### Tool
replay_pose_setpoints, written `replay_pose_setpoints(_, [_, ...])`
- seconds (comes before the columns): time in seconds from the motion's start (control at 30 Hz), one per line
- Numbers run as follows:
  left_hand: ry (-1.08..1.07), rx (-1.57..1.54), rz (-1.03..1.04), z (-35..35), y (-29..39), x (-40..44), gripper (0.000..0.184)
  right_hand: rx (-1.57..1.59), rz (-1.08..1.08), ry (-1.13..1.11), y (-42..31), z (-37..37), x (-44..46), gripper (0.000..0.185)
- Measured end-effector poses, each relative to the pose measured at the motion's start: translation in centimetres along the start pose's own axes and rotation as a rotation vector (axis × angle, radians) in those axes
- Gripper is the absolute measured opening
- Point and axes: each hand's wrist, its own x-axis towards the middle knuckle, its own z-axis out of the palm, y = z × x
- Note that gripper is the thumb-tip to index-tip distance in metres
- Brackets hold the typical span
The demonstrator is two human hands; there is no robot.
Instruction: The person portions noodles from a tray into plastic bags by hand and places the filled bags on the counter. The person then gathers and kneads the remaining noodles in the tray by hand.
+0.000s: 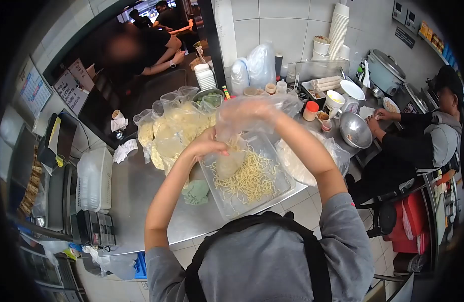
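Loose yellow noodles (252,176) lie in a clear rectangular tray (221,200) on the steel counter. Above the tray's back left part, my left hand (207,143) has its fingers closed on a clear plastic bag (229,163) that hangs over the noodles. My right hand (254,109) is higher and to the right, blurred by motion against clear plastic; its fingers cannot be made out. Several filled bags of noodles (174,133) are piled left of the tray. A large clear bag with pale contents (305,158) rests at the tray's right.
A green cloth (195,192) lies left of the tray. Metal bowl (355,130), red-lidded jar (310,110) and cups (334,103) stand at the right. A co-worker (428,131) works beyond them. White basket (94,178) is at the left. People are behind the hatch.
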Motion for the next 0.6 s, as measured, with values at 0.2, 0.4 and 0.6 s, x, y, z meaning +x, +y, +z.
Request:
replay_pose_setpoints(0.2, [0.023, 0.020, 0.176, -1.1, 0.6, -0.6, 0.079, -0.074, -0.100, 0.321, 1.7, 5.5, -0.5, 0.021])
replay_pose_setpoints(0.4, [-0.050, 0.116, 0.094, -1.9, 0.8, -0.2, 0.080, 0.088, -0.167, 0.442, 4.4, 13.2, 3.4, 0.014])
replay_pose_setpoints(0.6, [-0.066, 0.115, 0.041, 0.7, 2.6, 2.0, 0.073, 0.141, -0.094, 0.409, 3.8, 4.2, -1.6, 0.015])
